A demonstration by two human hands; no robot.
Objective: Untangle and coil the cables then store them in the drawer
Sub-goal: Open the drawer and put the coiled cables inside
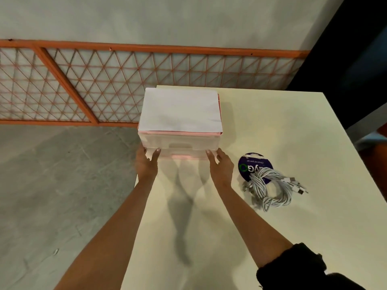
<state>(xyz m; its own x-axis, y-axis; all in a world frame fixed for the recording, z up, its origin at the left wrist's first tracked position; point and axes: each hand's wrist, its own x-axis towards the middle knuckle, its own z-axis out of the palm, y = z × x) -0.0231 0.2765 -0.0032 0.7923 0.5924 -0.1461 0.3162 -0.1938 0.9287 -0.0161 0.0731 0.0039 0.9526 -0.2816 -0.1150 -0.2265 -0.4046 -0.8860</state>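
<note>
Several white cables (264, 183) lie tangled beside a translucent pink-trimmed drawer (180, 145).

— Drawer unit (180, 146), condition?
— Translucent plastic, pink trim, white top. Upright, drawer closed, recessed handle on the near face.
— Cables (270, 185)?
— White USB leads in one loose, tangled bundle, plugs splayed to the right. Lying flat, right of the unit, not touching it.
</note>
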